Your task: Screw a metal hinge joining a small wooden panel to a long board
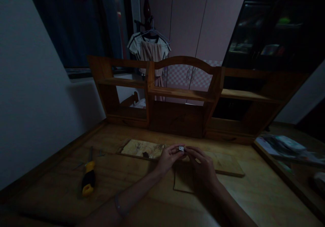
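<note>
A small silvery piece (181,148) is pinched between the fingertips of both hands, above a long wooden board (228,163). My left hand (169,157) grips it from the left, with a band round the wrist. From the right, my right hand (202,162) closes its fingers on the same piece. Dark and rough patches mark the left part of the board. Under my right hand lies a smaller flat wooden piece (181,181), partly hidden by the hand and its shadow.
A yellow and black screwdriver (88,179) lies at the left, with small metal pieces (101,153) near its tip. A wooden shelf unit (177,118) stands along the table's back edge. Papers and bags (286,145) sit beyond the right edge.
</note>
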`<action>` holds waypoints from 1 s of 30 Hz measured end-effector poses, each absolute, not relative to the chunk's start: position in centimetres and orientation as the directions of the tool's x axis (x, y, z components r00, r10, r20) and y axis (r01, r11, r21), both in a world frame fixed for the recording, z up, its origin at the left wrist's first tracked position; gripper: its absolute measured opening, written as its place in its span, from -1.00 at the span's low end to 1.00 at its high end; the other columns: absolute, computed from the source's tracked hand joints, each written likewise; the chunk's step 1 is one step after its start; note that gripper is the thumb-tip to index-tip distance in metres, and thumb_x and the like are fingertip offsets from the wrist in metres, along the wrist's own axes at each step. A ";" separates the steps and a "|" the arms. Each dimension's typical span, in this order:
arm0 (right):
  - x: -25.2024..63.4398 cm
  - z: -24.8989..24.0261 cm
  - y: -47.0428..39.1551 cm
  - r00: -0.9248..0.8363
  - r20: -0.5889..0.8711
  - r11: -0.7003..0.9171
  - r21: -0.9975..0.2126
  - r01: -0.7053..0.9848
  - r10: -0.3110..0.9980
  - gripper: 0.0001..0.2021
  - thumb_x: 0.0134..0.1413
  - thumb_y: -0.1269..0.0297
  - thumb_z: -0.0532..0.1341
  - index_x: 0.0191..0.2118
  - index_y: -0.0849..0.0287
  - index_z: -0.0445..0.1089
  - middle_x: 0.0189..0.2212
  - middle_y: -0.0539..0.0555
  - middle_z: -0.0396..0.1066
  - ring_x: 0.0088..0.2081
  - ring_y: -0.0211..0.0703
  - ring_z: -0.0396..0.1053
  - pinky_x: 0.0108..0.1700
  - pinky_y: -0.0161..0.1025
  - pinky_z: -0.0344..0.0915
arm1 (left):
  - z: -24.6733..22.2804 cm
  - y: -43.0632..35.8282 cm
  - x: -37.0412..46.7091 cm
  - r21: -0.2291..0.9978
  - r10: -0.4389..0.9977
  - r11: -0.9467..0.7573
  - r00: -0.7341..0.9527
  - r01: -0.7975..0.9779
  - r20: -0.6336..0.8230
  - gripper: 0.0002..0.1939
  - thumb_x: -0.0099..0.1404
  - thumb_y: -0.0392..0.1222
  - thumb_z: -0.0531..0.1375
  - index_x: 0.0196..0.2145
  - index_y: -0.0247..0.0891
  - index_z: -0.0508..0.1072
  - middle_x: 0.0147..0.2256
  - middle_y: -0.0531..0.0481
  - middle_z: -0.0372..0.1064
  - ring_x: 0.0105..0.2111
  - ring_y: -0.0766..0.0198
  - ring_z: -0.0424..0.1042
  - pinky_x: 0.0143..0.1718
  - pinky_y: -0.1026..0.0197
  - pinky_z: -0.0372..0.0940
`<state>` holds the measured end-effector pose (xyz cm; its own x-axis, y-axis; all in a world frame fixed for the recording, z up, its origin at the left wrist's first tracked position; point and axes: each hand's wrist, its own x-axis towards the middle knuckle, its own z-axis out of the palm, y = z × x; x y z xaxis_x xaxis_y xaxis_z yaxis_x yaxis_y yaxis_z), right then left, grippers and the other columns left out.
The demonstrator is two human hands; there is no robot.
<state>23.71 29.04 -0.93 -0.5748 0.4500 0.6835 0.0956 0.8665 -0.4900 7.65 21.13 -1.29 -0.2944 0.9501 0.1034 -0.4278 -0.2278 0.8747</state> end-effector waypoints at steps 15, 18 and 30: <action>23.8 -0.3 28.8 -0.569 0.666 0.826 -0.562 0.042 0.482 -0.79 0.25 0.33 0.21 -0.04 0.00 0.50 -0.16 0.03 0.52 -0.19 -0.19 0.49 -0.21 -0.27 0.42 | -0.7 20.7 7.6 0.911 0.938 -0.240 -0.322 -0.335 0.129 -0.43 -0.02 -0.01 0.47 -0.10 -0.40 0.58 -0.15 -0.22 0.56 -0.16 0.03 0.56 0.05 -0.04 0.41; 23.8 -0.1 28.7 -0.567 0.668 0.828 -0.558 0.046 0.482 -0.79 0.25 0.32 0.21 -0.04 0.01 0.51 -0.15 0.04 0.52 -0.19 -0.19 0.49 -0.22 -0.28 0.42 | -0.8 20.7 7.5 0.910 0.938 -0.253 -0.315 -0.329 0.147 -0.42 -0.01 0.00 0.47 -0.09 -0.40 0.58 -0.13 -0.23 0.56 -0.13 0.01 0.55 0.07 -0.05 0.39; 24.1 0.4 28.4 -0.570 0.684 0.855 -0.515 0.066 0.456 -0.77 0.28 0.33 0.18 -0.02 0.01 0.50 -0.11 0.06 0.52 -0.11 -0.16 0.49 -0.07 -0.23 0.42 | -0.6 20.5 7.6 0.921 0.939 -0.249 -0.309 -0.298 0.154 -0.38 -0.03 0.01 0.47 -0.06 -0.38 0.57 -0.10 -0.23 0.54 -0.07 -0.06 0.52 0.09 -0.12 0.38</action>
